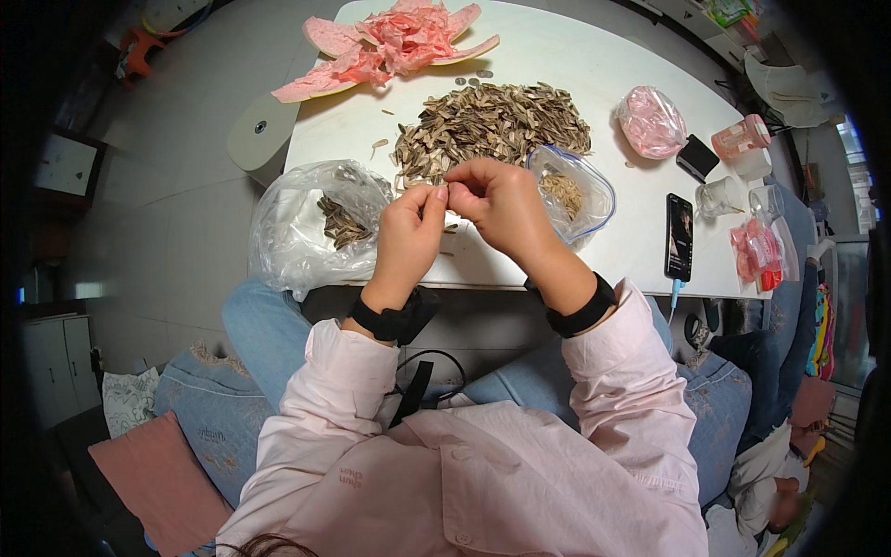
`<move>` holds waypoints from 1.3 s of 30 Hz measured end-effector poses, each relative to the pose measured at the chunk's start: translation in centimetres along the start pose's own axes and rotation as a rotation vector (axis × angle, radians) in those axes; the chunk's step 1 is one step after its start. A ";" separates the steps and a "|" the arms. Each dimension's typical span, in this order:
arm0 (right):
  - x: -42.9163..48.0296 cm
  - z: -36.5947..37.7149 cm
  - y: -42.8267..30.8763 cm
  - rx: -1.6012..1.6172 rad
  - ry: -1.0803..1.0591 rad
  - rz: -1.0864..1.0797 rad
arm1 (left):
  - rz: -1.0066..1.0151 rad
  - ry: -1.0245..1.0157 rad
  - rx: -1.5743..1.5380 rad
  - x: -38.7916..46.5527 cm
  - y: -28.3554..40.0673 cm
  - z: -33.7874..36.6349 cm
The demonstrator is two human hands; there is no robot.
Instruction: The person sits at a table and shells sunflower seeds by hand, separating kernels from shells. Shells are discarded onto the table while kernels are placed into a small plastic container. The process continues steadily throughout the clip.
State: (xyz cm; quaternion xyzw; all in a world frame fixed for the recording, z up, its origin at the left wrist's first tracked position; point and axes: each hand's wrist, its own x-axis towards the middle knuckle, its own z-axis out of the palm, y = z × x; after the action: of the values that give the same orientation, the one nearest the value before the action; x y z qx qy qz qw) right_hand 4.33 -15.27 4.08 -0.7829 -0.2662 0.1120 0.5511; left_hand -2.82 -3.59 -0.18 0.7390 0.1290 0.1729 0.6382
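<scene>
My left hand (412, 230) and my right hand (502, 206) meet at the fingertips above the table's near side. Between them is a tiny dark sliver, apparently a sunflower seed (446, 185), mostly covered by the fingers. Just beyond lies a broad heap of sunflower seed shells (498, 125). To the left, a crumpled clear plastic bag (289, 230) holds striped sunflower seeds (342, 224). On the right, an open zip bag (592, 209) with a blue seal contains pale shelled kernels (562, 195). Both wrists wear black straps.
Pomelo peel (418, 42) sprawls across the far left of the white table (612, 254). Toward the right are a bagged pink item (651, 122), a black box (697, 157), a cabled phone (679, 238), a clear cup (719, 198) and a pink-lidded jar (739, 136). Another person reclines at far right.
</scene>
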 end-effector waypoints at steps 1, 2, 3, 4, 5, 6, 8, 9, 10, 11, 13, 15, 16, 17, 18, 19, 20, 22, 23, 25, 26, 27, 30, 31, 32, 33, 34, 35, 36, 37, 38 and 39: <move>0.1 0.1 0.2 0.066 0.003 0.030 | -0.033 -0.011 -0.042 0.0 0.1 -0.1; 0.3 0.2 0.4 0.151 0.008 0.034 | -0.074 -0.022 -0.072 0.1 0.2 -0.2; 0.5 0.3 0.5 0.238 0.010 0.043 | -0.108 -0.047 -0.149 0.1 0.3 -0.3; 0.6 0.4 0.7 0.314 0.008 0.073 | -0.150 -0.071 -0.215 0.1 0.4 -0.6; 0.6 0.4 0.8 0.286 -0.007 0.051 | -0.192 -0.095 -0.280 0.1 0.6 -0.7; 0.6 0.3 0.9 0.247 -0.024 0.051 | -0.195 -0.102 -0.303 0.1 0.7 -0.8; 0.5 0.1 0.8 0.162 -0.039 0.041 | -0.201 -0.112 -0.347 0.0 0.9 -1.0; 0.4 0.0 0.6 0.116 -0.037 0.031 | -0.164 -0.100 -0.319 -0.1 1.0 -1.0; 0.4 0.0 0.5 0.077 -0.038 0.032 | -0.124 -0.083 -0.290 -0.1 1.0 -0.9; 0.3 -0.1 0.3 0.057 -0.035 0.011 | -0.087 -0.066 -0.261 -0.2 1.0 -0.9; 0.3 -0.1 -0.1 0.036 -0.039 0.014 | 0.012 -0.036 -0.147 -0.3 1.1 -0.9; 0.0 -0.1 -0.4 -0.019 -0.032 -0.025 | 0.096 -0.001 -0.036 -0.4 1.1 -0.9; -0.1 -0.1 -0.5 -0.045 -0.031 -0.033 | 0.131 0.020 0.016 -0.5 1.1 -0.8; -0.1 -0.1 -0.6 -0.052 -0.032 -0.050 | 0.176 0.043 0.074 -0.5 1.1 -0.7; -0.1 0.0 -0.7 -0.060 -0.033 -0.066 | 0.154 0.045 0.070 -0.6 1.0 -0.5; -0.1 0.0 -0.8 -0.077 -0.036 -0.049 | 0.142 0.052 0.072 -0.5 1.0 -0.4; -0.1 -0.2 -1.0 -0.075 0.005 -0.069 | 0.150 0.064 0.079 -0.5 0.9 -0.4; 0.1 -1.2 -1.4 -0.085 0.075 -0.032 | -0.014 0.060 -0.001 -0.2 0.8 -0.4; 0.3 -2.1 -1.6 -0.184 0.124 -0.060 | -0.099 0.059 -0.032 0.1 0.6 -0.5; 0.6 -5.0 -2.0 -0.403 0.100 -0.114 | -0.347 -0.010 -0.279 0.7 0.3 -0.9; 0.5 -6.3 -2.2 -0.511 0.086 -0.091 | -0.455 -0.054 -0.433 0.8 0.1 -1.0; 0.3 -7.3 -2.2 -0.607 0.075 -0.103 | -0.555 -0.089 -0.591 0.9 -0.1 -1.3; 0.0 -8.5 -1.9 -0.791 0.087 -0.002 | -0.638 -0.152 -0.806 1.1 -0.8 -0.9; -0.2 -8.5 -1.7 -0.849 0.090 0.045 | -0.667 -0.185 -0.885 1.2 -0.9 -0.9; -0.2 -8.5 -1.6 -0.859 0.105 0.029 | -0.705 -0.216 -0.988 1.3 -1.0 -0.8; -0.2 -8.4 -1.5 -0.875 0.131 -0.006 | -0.741 -0.252 -1.095 1.5 -1.0 -0.8; -0.2 -8.2 -1.4 -0.892 0.153 -0.015 | -0.816 -0.229 -1.163 1.5 -1.0 -0.8; -0.1 -8.1 -1.4 -0.907 0.179 -0.043 | -0.777 -0.253 -1.181 1.5 -0.8 -0.8; -0.1 -7.8 -1.5 -0.887 0.174 -0.035 | -0.780 -0.219 -1.159 1.4 -0.6 -0.7; -0.1 -7.5 -1.5 -0.865 0.172 -0.044 | -0.780 -0.193 -1.140 1.3 -0.4 -0.7; 0.1 -7.2 -1.6 -0.841 0.172 -0.061 | -0.783 -0.210 -1.135 1.3 -0.1 -0.8; 0.1 -6.8 -1.6 -0.761 0.145 -0.114 | -0.752 -0.242 -1.191 1.2 0.2 -0.8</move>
State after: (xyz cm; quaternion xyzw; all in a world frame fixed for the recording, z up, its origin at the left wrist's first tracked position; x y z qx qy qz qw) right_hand 7.12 -20.25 8.11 -0.9211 -0.2921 -0.0811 0.2441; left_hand -2.05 -2.40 0.22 0.1844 0.1873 -0.1010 0.9595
